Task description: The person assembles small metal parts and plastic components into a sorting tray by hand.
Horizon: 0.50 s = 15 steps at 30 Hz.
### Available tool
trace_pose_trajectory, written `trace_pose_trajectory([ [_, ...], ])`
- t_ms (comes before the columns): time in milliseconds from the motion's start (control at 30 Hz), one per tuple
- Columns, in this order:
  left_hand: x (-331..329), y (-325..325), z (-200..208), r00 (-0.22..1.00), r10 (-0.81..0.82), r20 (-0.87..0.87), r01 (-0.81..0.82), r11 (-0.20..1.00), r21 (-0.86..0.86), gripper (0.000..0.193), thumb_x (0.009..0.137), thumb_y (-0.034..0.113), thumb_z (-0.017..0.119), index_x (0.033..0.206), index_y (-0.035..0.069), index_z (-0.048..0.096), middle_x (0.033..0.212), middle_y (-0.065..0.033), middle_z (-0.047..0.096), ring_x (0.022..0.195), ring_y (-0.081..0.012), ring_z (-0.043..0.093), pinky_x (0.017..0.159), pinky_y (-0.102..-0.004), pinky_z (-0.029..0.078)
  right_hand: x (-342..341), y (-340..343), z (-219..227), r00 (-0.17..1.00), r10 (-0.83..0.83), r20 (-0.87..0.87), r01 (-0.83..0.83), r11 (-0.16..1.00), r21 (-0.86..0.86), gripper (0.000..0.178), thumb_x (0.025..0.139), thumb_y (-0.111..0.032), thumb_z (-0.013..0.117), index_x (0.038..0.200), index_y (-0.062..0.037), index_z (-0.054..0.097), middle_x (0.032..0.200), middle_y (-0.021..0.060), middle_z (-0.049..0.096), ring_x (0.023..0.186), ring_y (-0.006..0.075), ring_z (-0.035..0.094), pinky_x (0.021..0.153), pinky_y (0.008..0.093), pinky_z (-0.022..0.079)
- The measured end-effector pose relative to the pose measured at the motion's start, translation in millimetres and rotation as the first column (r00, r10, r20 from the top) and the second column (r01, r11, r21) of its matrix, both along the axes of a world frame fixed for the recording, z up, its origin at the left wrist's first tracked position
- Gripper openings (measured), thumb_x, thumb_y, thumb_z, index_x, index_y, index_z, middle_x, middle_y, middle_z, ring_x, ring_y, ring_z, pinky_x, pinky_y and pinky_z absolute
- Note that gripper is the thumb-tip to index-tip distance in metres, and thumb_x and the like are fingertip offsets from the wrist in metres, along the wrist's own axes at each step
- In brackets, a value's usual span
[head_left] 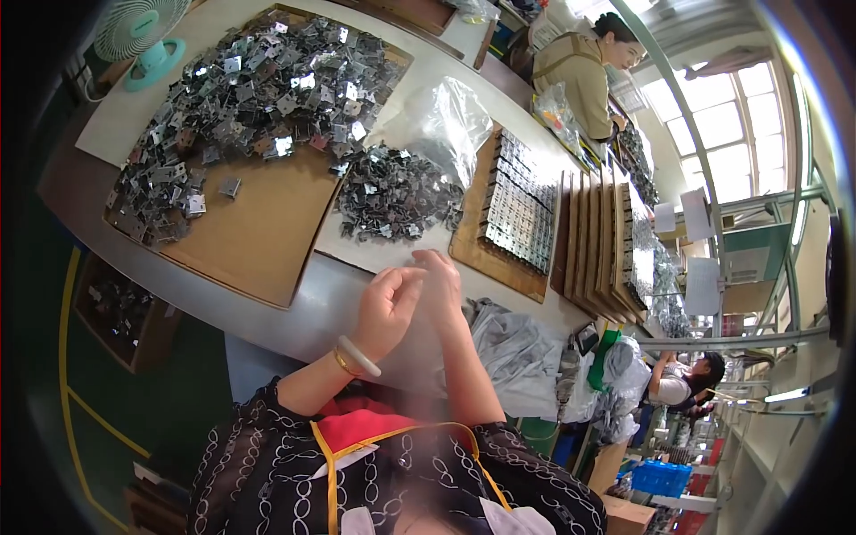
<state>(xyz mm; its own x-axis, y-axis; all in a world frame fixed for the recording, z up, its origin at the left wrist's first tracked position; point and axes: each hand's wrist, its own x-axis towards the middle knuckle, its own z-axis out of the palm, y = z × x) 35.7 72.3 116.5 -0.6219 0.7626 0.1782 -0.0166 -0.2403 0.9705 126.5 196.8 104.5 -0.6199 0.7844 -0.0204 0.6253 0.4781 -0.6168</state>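
Note:
My left hand (390, 305), with a pale bangle and a gold-coloured bracelet at its wrist, is held over the near edge of the table. Its fingers are curled in and pressed together. Right beside it, my right hand (439, 283) is bent toward it, also with closed fingers. Whatever lies between them is hidden or too small to name. Just beyond the fingertips sits a heap of small dark metal parts (397, 194). To its right, a board (473, 201) bears close rows of shiny metal pieces (519, 207).
A large pile of metal plates (276, 85) covers much of a cardboard sheet (259, 223) at left. A clear plastic bag (455, 120) lies behind the small heap. Stacked boards (588, 241) and grey cloth (513, 352) are at right. A fan (143, 40) stands far left; a co-worker (580, 80) sits beyond.

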Motion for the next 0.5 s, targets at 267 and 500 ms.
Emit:
trace_pose_trajectory([
  [267,-8,-1,-8,0.999,-0.006,0.035,0.008,0.998,-0.056,0.017,0.097,0.005,0.064,0.112,0.002,0.071,0.099,-0.0022,0.066,0.078,-0.0061,0.057,0.071,-0.0226,0.049,-18,-7,10,0.989,-0.143,0.025,0.135,0.968,0.210,0.028,0.084,-0.008,0.062,0.111,-0.0029,0.069,0.109,0.0188,0.066,0.102,0.0363,0.065,0.090,0.0400,0.052],
  [500,-5,0,-17,0.998,-0.048,-0.033,0.047,0.997,-0.057,0.017,0.096,0.004,0.064,0.112,0.002,0.071,0.098,-0.0015,0.066,0.076,-0.0057,0.057,0.070,-0.0224,0.049,-7,25,-24,0.995,-0.099,0.002,0.097,0.979,0.181,0.025,0.086,-0.019,0.068,0.107,-0.0065,0.068,0.104,0.0195,0.069,0.092,0.0378,0.069,0.080,0.0466,0.055],
])
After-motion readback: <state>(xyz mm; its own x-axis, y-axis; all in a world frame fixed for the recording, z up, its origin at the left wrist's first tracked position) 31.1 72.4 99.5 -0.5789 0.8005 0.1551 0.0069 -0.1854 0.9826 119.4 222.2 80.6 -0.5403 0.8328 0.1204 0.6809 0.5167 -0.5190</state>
